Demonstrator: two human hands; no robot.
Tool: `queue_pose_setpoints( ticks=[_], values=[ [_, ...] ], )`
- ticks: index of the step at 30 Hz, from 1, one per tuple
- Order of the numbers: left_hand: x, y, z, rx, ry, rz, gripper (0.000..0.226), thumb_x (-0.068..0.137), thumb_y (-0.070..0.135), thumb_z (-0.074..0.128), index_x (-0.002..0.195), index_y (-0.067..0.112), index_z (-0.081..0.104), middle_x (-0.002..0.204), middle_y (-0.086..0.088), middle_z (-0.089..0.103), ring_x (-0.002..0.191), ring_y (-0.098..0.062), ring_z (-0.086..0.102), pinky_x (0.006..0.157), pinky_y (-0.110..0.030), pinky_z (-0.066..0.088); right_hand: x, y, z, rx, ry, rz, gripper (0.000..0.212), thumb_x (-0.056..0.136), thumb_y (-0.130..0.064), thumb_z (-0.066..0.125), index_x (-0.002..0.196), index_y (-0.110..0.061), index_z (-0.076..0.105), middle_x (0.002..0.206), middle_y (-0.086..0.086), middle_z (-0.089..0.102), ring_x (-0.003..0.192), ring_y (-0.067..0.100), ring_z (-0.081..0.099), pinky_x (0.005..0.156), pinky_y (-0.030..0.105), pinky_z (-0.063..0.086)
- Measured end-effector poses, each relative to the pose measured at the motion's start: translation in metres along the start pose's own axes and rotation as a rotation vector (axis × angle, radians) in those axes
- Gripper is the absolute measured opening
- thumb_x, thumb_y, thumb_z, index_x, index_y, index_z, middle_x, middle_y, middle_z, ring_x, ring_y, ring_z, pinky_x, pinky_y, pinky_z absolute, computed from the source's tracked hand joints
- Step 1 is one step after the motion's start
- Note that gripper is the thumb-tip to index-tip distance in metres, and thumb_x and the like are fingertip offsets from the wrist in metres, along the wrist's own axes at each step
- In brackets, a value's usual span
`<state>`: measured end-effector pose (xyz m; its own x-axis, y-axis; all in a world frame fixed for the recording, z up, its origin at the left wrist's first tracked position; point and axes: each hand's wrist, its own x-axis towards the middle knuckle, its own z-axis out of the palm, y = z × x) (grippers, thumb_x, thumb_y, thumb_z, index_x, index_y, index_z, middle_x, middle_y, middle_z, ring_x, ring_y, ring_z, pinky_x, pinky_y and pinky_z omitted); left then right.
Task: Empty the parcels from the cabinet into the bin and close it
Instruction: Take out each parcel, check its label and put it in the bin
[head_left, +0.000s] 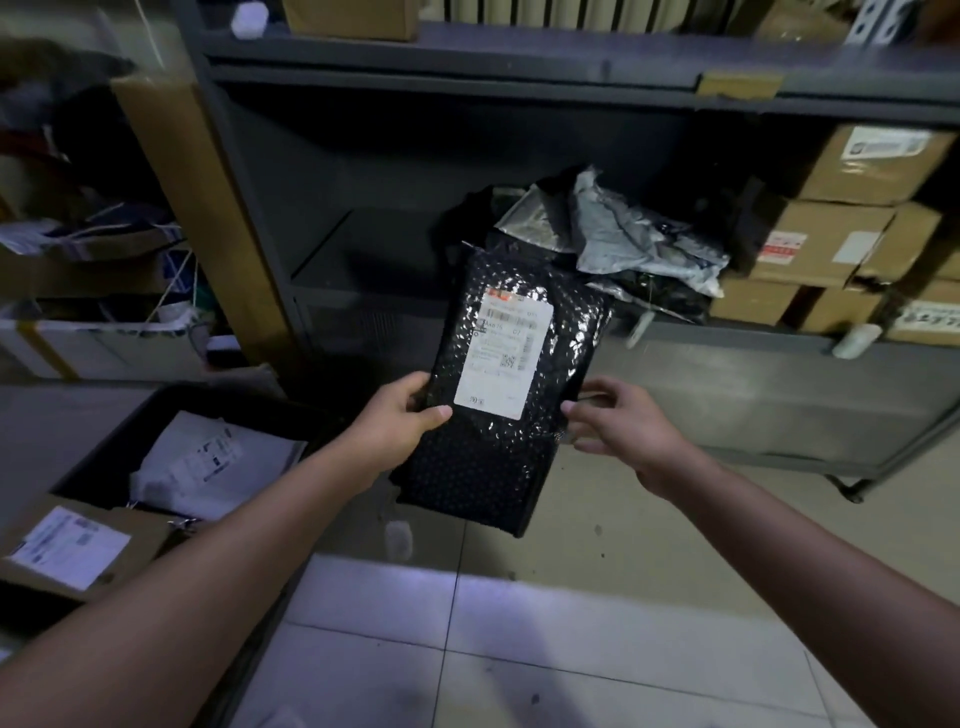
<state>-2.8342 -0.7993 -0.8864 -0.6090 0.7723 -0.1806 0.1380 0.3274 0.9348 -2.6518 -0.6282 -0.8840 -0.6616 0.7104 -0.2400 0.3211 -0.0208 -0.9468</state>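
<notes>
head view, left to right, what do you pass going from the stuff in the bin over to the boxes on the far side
labelled cardboard box → white poly mailer → left hand → black bubble mailer → right hand → stacked cardboard boxes

This is a parcel storeroom: grey metal shelving (467, 78) carries stacked cardboard boxes (831, 244) with printed shipping labels and a heap of crumpled plastic mailing bags (639, 234). A black padded mailer (493, 457) in front of the shelf bears a barcode label, and a dark bin (111, 441) on the tiled floor (571, 649) holds more labelled parcels (218, 462). To the left, open cartons (93, 260) stuffed with papers add to the stockroom clutter.
</notes>
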Motion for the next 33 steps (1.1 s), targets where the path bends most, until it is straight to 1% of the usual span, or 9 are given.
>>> queue_pose_setpoints(
  ticks=[3,7,10,15,21,24,28,31,33],
  values=[
    [0.001,0.005,-0.006,0.196,0.025,0.103,0.024,0.095,0.007,0.062,0.118,0.016,0.064,0.108,-0.002,0.069,0.106,-0.018,0.064,0.097,-0.04,0.052,-0.001,-0.003,-0.002,-0.001,0.059,-0.023,0.024,0.093,-0.019,0.067,0.116,-0.015,0.058,0.113,0.007,0.066,0.088,0.016,0.067,0.078,0.034,0.058],
    [0.004,0.015,-0.017,0.404,0.106,0.186,0.025,0.097,0.018,0.061,0.118,0.031,0.064,0.109,0.008,0.066,0.103,-0.015,0.062,0.095,-0.041,0.051,-0.001,-0.009,-0.004,-0.058,0.323,-0.106,0.087,0.081,-0.033,0.08,0.148,-0.018,0.027,0.139,-0.002,0.045,0.118,0.024,0.055,0.098,0.048,0.052],
    [0.003,0.02,-0.023,0.639,0.141,0.268,0.027,0.099,0.021,0.057,0.121,0.035,0.062,0.112,0.008,0.062,0.106,-0.018,0.058,0.093,-0.042,0.048,-0.005,-0.016,-0.004,-0.269,0.371,-0.294,0.106,0.073,-0.038,0.085,0.154,-0.031,0.017,0.15,0.0,0.035,0.135,0.021,0.041,0.113,0.048,0.039],
    [0.001,0.021,-0.015,1.086,0.093,0.407,0.038,0.103,0.021,0.045,0.136,0.038,0.053,0.12,0.005,0.057,0.112,-0.021,0.049,0.099,-0.039,0.036,-0.009,-0.017,0.003,-0.838,0.262,-0.71,0.076,0.078,-0.035,0.081,0.145,-0.028,0.044,0.146,0.001,0.045,0.135,0.024,0.039,0.113,0.04,0.033],
    [0.003,0.023,-0.002,1.157,0.081,0.563,0.038,0.102,0.024,0.05,0.136,0.042,0.053,0.124,0.008,0.057,0.126,-0.019,0.044,0.121,-0.043,0.01,-0.015,-0.01,0.015,-1.235,0.031,-0.49,0.019,0.092,-0.031,0.062,0.11,-0.025,0.062,0.104,0.003,0.07,0.1,0.032,0.062,0.068,0.034,0.039],
    [0.004,0.022,-0.003,1.032,0.312,0.606,0.049,0.097,0.025,0.058,0.142,0.04,0.046,0.146,0.002,0.044,0.145,-0.022,0.024,0.122,-0.047,-0.006,-0.008,0.0,0.011,-1.038,0.106,-0.429,0.01,0.089,-0.025,0.064,0.099,-0.021,0.065,0.089,0.002,0.07,0.09,0.033,0.063,0.069,0.037,0.046],
    [0.004,0.019,-0.015,0.628,0.623,0.304,0.084,0.09,0.03,0.067,0.155,0.036,0.014,0.164,-0.004,0.0,0.152,-0.029,0.0,0.122,-0.052,0.014,0.0,0.009,0.005,-0.534,0.021,-0.273,0.009,0.085,-0.02,0.072,0.092,-0.017,0.068,0.08,-0.004,0.071,0.077,0.022,0.068,0.068,0.038,0.055],
    [0.005,0.015,-0.024,0.027,0.418,-0.096,0.106,0.085,0.035,0.076,0.157,0.034,-0.002,0.165,-0.005,0.005,0.149,-0.029,0.019,0.118,-0.05,0.027,-0.009,0.001,0.008,-0.111,-0.089,-0.187,0.014,0.088,-0.003,0.07,0.101,-0.009,0.07,0.091,0.002,0.077,0.083,0.019,0.073,0.068,0.028,0.057],
    [0.003,0.014,-0.024,-0.294,0.11,-0.245,0.09,0.086,0.034,0.076,0.156,0.028,0.019,0.157,-0.007,0.036,0.135,-0.026,0.047,0.111,-0.048,0.04,-0.012,-0.001,0.011,0.029,-0.134,-0.155,0.018,0.088,-0.002,0.069,0.105,-0.005,0.069,0.099,0.009,0.077,0.087,0.024,0.073,0.073,0.033,0.06]
  ],
)
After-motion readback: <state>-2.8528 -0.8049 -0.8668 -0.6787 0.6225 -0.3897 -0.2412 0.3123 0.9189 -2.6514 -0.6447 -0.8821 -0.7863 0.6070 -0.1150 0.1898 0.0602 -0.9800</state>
